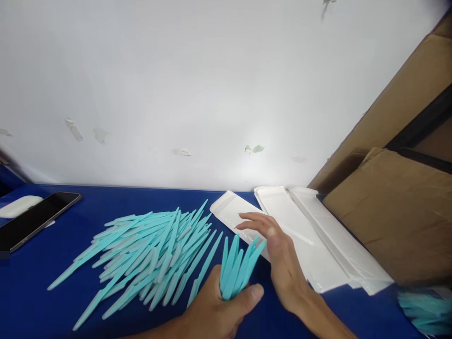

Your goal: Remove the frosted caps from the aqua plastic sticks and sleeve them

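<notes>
My left hand [221, 308] is wrapped round a bundle of teal eyebrow razors [236, 270], their narrow handle tips pointing up and away from me. Just right of the bundle is my right hand [278, 245], fingers stretched out over a white plastic bag [229, 207] and holding nothing. Its palm side is close to the razor tips; whether it touches them I cannot tell. Left of both hands lies a loose pile of the same teal razors [151, 254], most with pale translucent blade covers. The lower ends of the held razors are hidden inside my left hand.
More flat white bags [303, 230] lie at the right on the blue table [116, 193]. Cardboard boxes [391, 212] stand beyond them. Packed teal razors [427, 310] show at the lower right corner. A phone [38, 219] and a white case [21, 206] lie at the left.
</notes>
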`<state>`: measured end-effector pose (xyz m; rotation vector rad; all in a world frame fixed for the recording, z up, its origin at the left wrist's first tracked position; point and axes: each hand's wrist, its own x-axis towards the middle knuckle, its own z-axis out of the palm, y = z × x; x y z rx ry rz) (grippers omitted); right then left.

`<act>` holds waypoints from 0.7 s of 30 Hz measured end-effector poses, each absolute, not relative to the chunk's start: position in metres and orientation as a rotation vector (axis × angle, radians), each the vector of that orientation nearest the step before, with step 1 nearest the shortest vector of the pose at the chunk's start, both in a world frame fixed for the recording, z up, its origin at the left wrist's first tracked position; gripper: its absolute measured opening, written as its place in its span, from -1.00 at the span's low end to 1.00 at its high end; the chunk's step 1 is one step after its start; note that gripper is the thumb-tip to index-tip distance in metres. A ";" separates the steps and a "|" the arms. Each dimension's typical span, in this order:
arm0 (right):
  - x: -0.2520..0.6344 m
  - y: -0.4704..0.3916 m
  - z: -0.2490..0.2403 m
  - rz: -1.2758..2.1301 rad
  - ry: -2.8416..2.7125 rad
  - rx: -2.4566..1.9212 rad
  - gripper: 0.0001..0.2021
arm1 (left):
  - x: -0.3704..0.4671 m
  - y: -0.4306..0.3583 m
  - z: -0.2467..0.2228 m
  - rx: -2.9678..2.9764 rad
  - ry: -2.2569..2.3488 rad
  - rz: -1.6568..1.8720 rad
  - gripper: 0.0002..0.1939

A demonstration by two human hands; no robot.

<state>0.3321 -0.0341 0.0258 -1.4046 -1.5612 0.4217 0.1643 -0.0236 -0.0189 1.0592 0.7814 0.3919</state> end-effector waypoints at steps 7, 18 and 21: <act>0.354 -0.011 -0.013 -0.202 -1.751 -2.034 -0.32 | 0.161 -0.018 -0.005 1.183 0.688 0.346 -0.46; 0.356 -0.009 -0.015 -0.352 -1.928 -2.153 -0.38 | 0.152 -0.026 0.001 1.167 0.750 0.311 -0.50; 0.356 -0.009 -0.014 -0.356 -1.923 -2.122 -0.40 | 0.152 -0.025 -0.001 1.193 0.737 0.329 -0.51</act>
